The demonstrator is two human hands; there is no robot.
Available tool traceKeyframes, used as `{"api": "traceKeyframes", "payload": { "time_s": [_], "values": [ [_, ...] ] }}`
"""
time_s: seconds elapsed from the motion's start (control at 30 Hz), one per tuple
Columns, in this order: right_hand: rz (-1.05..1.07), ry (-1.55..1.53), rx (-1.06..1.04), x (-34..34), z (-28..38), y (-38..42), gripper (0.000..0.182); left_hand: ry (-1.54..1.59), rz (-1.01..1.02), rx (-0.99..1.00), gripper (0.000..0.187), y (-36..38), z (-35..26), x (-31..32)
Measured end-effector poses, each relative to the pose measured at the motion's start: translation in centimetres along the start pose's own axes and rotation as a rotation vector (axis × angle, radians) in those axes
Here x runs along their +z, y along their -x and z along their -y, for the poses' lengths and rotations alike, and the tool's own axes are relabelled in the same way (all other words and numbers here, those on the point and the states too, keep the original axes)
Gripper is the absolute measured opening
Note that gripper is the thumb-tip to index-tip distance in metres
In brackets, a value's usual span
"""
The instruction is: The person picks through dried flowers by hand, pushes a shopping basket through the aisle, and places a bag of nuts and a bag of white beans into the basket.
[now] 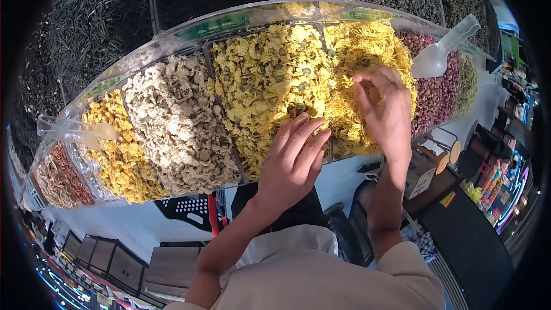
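Observation:
My left hand [291,163] rests at the near edge of a bin of dried yellow chrysanthemum flowers [252,80], its fingers stretched out and slightly spread at the flowers. Over the neighbouring bin of brighter, long-petalled dried yellow flowers [359,46], my right hand [385,112] is curled, with thumb and fingertips drawn together. Whatever may be between those fingertips is too small to make out. A clear plastic scoop [439,54] lies just right of my right hand, tilted on the dried pink buds [431,97].
Pale dried flowers [178,120] and small yellow ones [120,143] fill bins to the left, where another clear scoop [77,129] lies. A clear plastic divider [224,26] runs behind them, with dark dried leaves [94,17] beyond. Stools [445,152] stand below right.

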State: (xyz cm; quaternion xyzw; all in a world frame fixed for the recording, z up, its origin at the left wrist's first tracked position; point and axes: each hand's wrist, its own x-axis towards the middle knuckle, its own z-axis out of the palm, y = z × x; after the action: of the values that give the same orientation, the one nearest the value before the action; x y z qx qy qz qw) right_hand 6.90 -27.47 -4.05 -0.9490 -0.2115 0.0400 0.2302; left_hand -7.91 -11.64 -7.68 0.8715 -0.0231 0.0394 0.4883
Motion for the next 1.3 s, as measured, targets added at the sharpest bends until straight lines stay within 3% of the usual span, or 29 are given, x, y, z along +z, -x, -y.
{"api": "traceKeyframes", "payload": {
  "time_s": [0.23, 0.5, 0.67, 0.83, 1.03, 1.23, 1.3],
  "values": [
    [0.0, 0.016, -0.012, -0.7, -0.2, -0.5, 0.009, -0.109, -0.016, 0.057, 0.042, -2.0, -0.3, -0.3],
    [-0.003, 0.077, -0.018, -1.1, -0.8, -0.7, 0.008, -0.279, 0.0, -0.085, 0.043, -3.9, -0.5, -1.0],
    [-0.094, 0.376, -0.01, -1.7, -0.6, -0.8, 0.017, -0.361, 0.019, -0.06, 0.044, -4.6, -0.4, -0.9],
    [-0.028, 0.107, -0.181, -0.2, 0.7, 0.3, 0.027, -0.342, 0.023, -0.038, 0.046, -4.4, -0.1, -0.7],
    [0.152, 0.022, -0.205, 2.4, 0.4, 0.3, 0.02, -0.242, 0.022, -0.014, 0.045, -4.1, 0.3, -1.0],
    [0.034, -0.021, -0.119, -1.5, -0.7, 0.0, 0.006, -0.148, -0.105, -0.047, 0.04, -2.9, 0.6, -2.6],
    [-0.07, 0.137, -0.133, -3.2, -1.3, -0.4, 0.005, -0.123, -0.183, -0.083, 0.037, -2.2, 0.7, -3.3]
  ]
}}
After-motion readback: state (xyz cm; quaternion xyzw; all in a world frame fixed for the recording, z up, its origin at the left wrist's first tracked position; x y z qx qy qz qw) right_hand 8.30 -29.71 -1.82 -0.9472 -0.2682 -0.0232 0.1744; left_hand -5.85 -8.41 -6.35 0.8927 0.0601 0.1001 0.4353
